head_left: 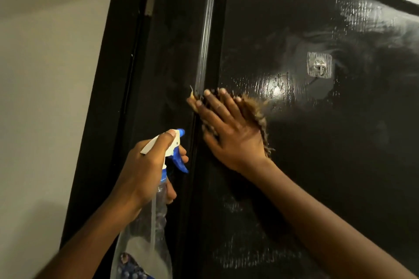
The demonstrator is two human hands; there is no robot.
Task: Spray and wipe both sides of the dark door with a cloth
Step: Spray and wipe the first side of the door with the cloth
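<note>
You pressed your right hand [229, 129] flat, fingers straight, on the tan cloth [256, 111] against the dark door [317, 165], by its panel moulding. Your left hand [145, 170] gripped the spray bottle [147, 244] by the neck, fingers curled, just left of the cloth.

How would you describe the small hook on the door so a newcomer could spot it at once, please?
Start at the door. Up and right of the right hand pressing the cloth sits the hook. Nothing else is stuck on the door: shiny metal on a clear square pad.
</note>
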